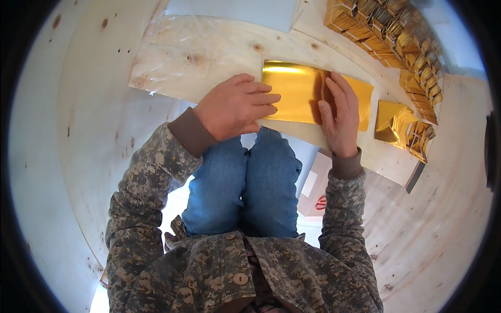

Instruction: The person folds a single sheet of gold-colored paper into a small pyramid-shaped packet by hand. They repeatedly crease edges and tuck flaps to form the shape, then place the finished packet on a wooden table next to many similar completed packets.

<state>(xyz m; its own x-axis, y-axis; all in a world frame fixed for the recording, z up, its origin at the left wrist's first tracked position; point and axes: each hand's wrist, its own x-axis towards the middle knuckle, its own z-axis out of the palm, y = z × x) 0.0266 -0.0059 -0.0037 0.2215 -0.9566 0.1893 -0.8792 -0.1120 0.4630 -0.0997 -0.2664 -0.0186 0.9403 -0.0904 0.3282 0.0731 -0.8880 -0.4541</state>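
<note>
Gold foil sheet [297, 91] lies flat on a pale wooden board [209, 57], pressed down by both hands.

Left of the sheet, clear plastic film [172, 47] covers the board's near corner. The left hand [235, 107] rests palm-down with fingers extended, its fingertips laid on the sheet's left edge, gripping nothing. The sheet itself sits near the board's front edge, just beyond the person's knees in blue jeans [242, 182]. The right hand [340, 115] lies open on the sheet's right half, fingers straight and flat against the foil, thumb along its lower edge. Right of the sheet, a folded gold piece [391, 122] sits on the board, just beside a row of small folded gold pieces [420, 138]. Beyond the sheet to the upper right, stacks of gold foil packets [386, 31] line the board's far side.
</note>
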